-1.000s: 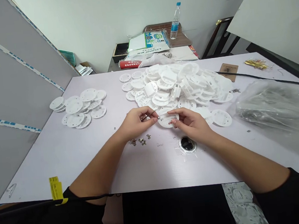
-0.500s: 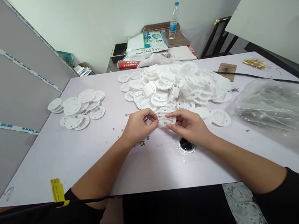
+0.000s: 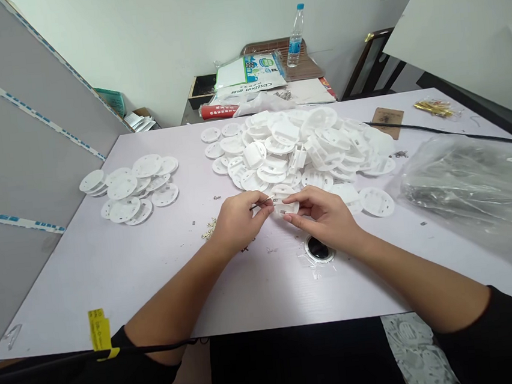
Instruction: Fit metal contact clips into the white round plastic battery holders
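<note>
Between both hands is a round white plastic disc [image 3: 287, 206] with slots and small metal pieces in it. My right hand [image 3: 324, 212] grips its right edge between thumb and fingers. Pinched in my left hand [image 3: 244, 217] is a thin metal rod [image 3: 261, 203], its tip at the disc's left side; I cannot tell what kind of tool it is. Small brass-coloured parts [image 3: 209, 228] lie beside my left wrist. Just below my right hand, a round black piece with a white rim [image 3: 319, 249] sits on the table under clear tape.
A large heap of white discs [image 3: 282, 138] lies behind my hands, with a smaller group [image 3: 122, 187] at the left. A clear plastic bag [image 3: 468, 189] rests at the right, near a black cable [image 3: 440, 130]. A water bottle [image 3: 296, 37] stands at the back.
My left hand has shifted slightly to the right and down, and the rod's tip now shows against the disc. More brass-coloured parts are visible beside the wrist. My right hand keeps its hold.
</note>
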Demonstrator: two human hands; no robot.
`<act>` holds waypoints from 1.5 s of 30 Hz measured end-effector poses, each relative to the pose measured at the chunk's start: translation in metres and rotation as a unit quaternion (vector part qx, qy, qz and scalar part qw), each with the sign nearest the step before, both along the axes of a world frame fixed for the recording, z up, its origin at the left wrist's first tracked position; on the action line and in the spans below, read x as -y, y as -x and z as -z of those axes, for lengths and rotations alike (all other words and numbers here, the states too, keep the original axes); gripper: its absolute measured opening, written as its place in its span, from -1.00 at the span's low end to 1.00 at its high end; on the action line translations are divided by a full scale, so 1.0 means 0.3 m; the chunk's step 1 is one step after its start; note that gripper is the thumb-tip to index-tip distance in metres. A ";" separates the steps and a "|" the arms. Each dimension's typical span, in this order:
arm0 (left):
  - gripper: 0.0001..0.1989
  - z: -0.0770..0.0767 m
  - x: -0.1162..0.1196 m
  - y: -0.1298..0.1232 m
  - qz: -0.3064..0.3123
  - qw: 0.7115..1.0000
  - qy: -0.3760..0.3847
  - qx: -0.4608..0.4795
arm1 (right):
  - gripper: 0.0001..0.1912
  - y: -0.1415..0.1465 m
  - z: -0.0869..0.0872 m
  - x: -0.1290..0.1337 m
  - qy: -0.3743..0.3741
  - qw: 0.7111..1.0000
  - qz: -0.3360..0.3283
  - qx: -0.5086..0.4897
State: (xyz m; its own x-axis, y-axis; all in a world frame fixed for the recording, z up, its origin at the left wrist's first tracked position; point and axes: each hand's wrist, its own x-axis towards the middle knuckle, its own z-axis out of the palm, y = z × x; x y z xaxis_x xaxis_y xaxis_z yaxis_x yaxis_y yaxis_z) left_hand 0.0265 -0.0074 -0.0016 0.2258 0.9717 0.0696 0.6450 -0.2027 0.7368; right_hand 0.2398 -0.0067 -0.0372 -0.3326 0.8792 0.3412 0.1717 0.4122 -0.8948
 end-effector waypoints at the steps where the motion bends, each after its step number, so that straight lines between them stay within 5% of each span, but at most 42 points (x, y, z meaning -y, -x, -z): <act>1: -0.85 0.001 -0.002 0.002 0.010 1.000 -0.009 -0.003 | -0.72 0.000 0.000 -0.001 0.008 1.000 -0.003 -0.009; 6: -0.88 0.005 -0.014 0.014 0.024 0.999 -0.003 0.028 | -0.72 0.001 -0.007 -0.002 0.023 0.999 -0.009 -0.032; 15: -0.62 0.002 -0.034 0.048 0.033 0.964 0.187 0.188 | -0.73 -0.002 -0.035 0.005 0.049 0.995 -0.035 -0.079; 19: -0.65 -0.019 -0.038 0.060 0.055 0.940 0.247 0.228 | -0.70 -0.006 -0.038 0.004 0.052 0.993 -0.051 -0.095; 28: -0.64 -0.031 -0.032 0.057 0.133 0.899 0.295 0.296 | -0.14 -0.007 -0.023 0.008 0.013 0.990 -0.099 -0.100; 45: -0.69 -0.013 -0.026 0.050 0.123 0.881 0.319 0.328 | -0.16 -0.010 -0.042 0.023 -0.101 0.992 -0.058 -0.043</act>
State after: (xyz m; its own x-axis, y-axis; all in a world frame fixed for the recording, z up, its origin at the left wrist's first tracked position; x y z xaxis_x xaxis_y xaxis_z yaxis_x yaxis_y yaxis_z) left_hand 0.0116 0.0005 0.0023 0.5495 0.7876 -0.2789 0.0327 0.3132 0.9491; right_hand 0.2428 -0.0135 -0.0245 -0.3895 0.7470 0.5387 0.0391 0.5978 -0.8007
